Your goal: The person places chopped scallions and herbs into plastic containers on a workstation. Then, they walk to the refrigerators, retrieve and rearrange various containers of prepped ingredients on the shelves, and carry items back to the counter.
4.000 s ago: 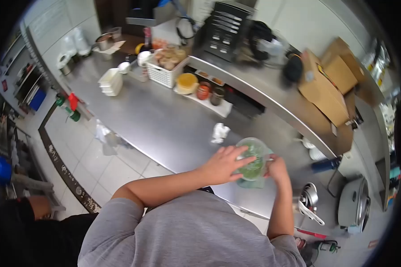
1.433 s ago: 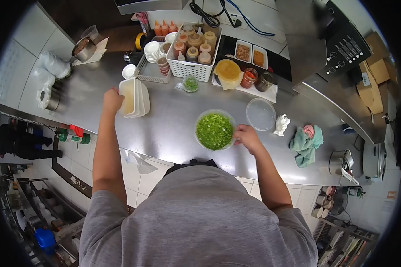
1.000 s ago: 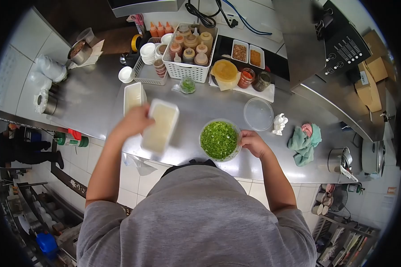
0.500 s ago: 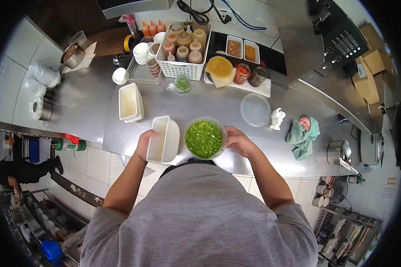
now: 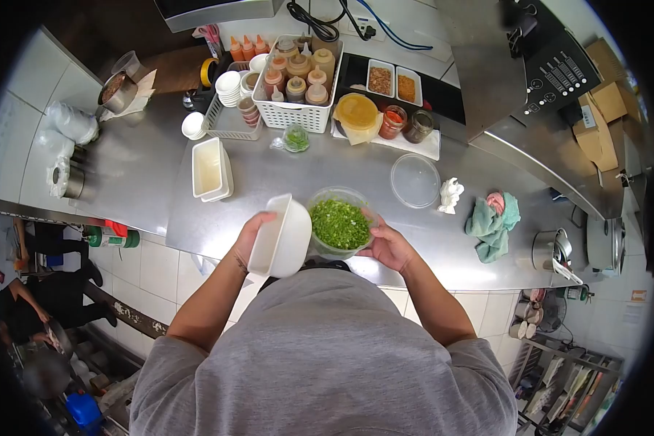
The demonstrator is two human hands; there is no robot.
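Tub (image 5: 293, 238) has shifted toward bowl (image 5: 332, 252) by the front edge of the counter (image 5: 341, 161). Left hand (image 5: 251, 236) grips tub; right hand (image 5: 388, 245), bowl. Apparent step: bringing both together; next needs steadiness.

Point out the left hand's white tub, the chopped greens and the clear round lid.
White tub (image 5: 295, 236), head view: its outer surface.
Chopped greens (image 5: 339, 224), head view: middle of the heap.
Clear round lid (image 5: 415, 180), head view: its flat centre.
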